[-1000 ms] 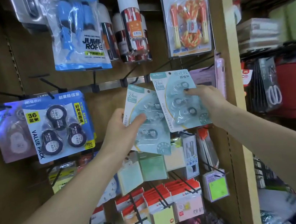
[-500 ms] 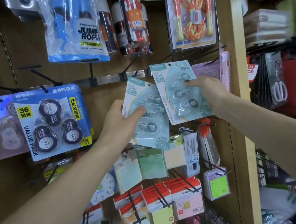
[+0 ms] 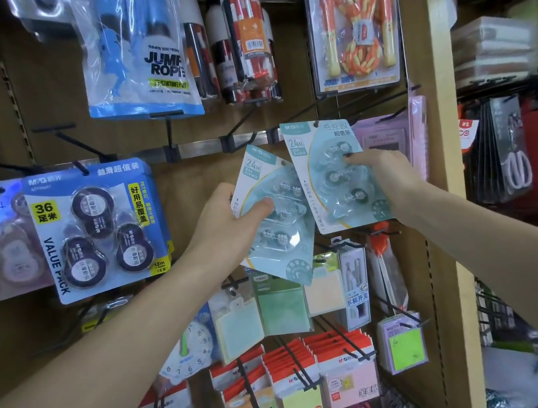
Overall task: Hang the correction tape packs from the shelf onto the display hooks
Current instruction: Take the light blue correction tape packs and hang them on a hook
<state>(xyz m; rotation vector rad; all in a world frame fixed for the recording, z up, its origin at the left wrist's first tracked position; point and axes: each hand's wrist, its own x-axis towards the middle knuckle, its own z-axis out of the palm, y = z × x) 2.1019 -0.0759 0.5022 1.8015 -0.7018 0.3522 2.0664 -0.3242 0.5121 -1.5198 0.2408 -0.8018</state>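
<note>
Teal pack (image 3: 334, 174) now up at the hook (image 3: 297, 121).
Right hand (image 3: 385, 174) has raised it, grip pinching its blister; left hand (image 3: 229, 224) holds a second pack (image 3: 274, 216), waiting just beside.

Dim, warm overhead light; glare on the clear plastic jump-rope bag (image 3: 138, 50); edges bend and look perhaps motion-blurred.

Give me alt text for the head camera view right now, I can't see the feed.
Two bare hands each hold a light teal correction tape pack against a pegboard display: the left hand grips a tilted pack, and the right hand holds an upright pack with its hang hole at a black hook. A blue value pack hangs to the left.
</note>
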